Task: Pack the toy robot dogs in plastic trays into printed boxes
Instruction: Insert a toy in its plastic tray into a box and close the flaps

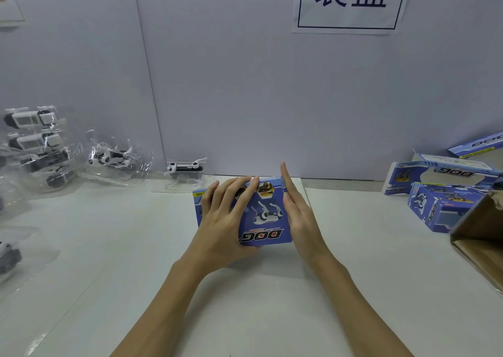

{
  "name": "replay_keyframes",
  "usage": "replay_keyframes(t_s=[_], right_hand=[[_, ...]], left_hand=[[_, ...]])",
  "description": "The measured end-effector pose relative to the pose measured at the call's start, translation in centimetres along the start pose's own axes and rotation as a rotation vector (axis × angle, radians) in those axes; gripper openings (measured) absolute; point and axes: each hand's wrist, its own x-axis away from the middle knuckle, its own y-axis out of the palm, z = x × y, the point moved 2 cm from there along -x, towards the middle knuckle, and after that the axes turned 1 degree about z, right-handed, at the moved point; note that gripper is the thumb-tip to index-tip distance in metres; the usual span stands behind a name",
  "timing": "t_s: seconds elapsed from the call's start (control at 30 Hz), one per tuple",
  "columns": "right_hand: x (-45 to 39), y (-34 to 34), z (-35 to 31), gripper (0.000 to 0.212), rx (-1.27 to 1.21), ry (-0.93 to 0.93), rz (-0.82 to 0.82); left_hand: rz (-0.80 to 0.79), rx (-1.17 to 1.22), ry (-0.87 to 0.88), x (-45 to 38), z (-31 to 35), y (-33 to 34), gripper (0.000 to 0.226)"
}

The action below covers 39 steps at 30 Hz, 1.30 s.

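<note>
I see a blue printed box (268, 215) lying mid-table, my left hand (223, 220) spread flat on top and right hand (296, 215) pressing its right end with straight fingers, probably closing the flap; next comes setting it aside with the finished boxes (441, 209).

White table (272, 302) carries it all: a blue printed box (268, 220) sits mid-table, with toy robot dogs in clear plastic trays (38, 144) stacked far left. One trayed dog (185, 170) stands by the wall, more blue boxes (441, 207) crowd the right beside a brown carton (481, 237).
</note>
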Motion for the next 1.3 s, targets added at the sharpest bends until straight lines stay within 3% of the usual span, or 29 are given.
replay_keyframes(t_s=[0.23,0.47,0.73,1.03,1.3], right_hand=[[0.3,-0.6,-1.2,0.052,-0.11,-0.007,-0.03],[0.3,-1.2,-2.4,0.041,-0.102,-0.088,0.17],[0.4,-1.0,-1.9,0.039,-0.019,-0.059,0.126],[0.5,-0.5,-2.3,0.052,-0.066,-0.024,0.069],[0.4,0.3,-2.1,0.047,-0.134,-0.009,0.222]], left_hand=[[0.054,-0.023,0.01,-0.2,1.0,-0.7,0.109],[0.145,0.039,-0.107,-0.6,1.5,-1.8,0.107],[0.156,0.013,-0.145,-0.3,2.0,-1.1,0.106],[0.15,0.013,-0.157,-0.4,2.1,-1.2,0.105],[0.135,-0.008,-0.176,-0.5,2.5,-1.4,0.108]])
